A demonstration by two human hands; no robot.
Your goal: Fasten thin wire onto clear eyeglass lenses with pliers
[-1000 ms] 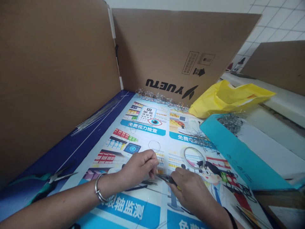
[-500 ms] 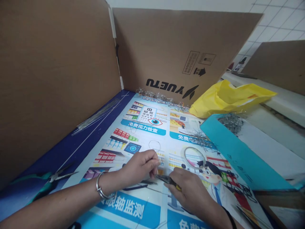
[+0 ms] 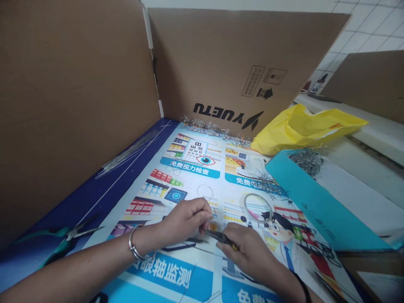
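Note:
My left hand point(image 3: 189, 218), with a silver bangle point(image 3: 134, 244) at the wrist, is closed in a pinch at the tips of the pliers. What it pinches is mostly hidden and looks like a thin wire. My right hand point(image 3: 246, 248) is wrapped round black pliers point(image 3: 222, 237) with some yellow on the handle. Their jaws point left and meet my left fingertips; whether they grip the wire cannot be told. Below my hands, several dark thin strips point(image 3: 200, 240) lie on the printed poster point(image 3: 217, 219). Just beyond, a thin wire loop point(image 3: 205, 192) rests there.
Green-handled cutters point(image 3: 67, 235) lie at left, beyond them straight wires point(image 3: 129, 151). At right are a wire coil point(image 3: 258, 207), dark rings point(image 3: 318, 244) and tweezer-like metal tools point(image 3: 326, 286). A blue box point(image 3: 315, 202) holds wire scraps point(image 3: 307, 163) near a yellow bag point(image 3: 303, 128). Cardboard point(image 3: 221, 54) walls the back and left.
The right hand and pliers have shifted very slightly. Both hands otherwise keep the same hold, and the things around them lie as before.

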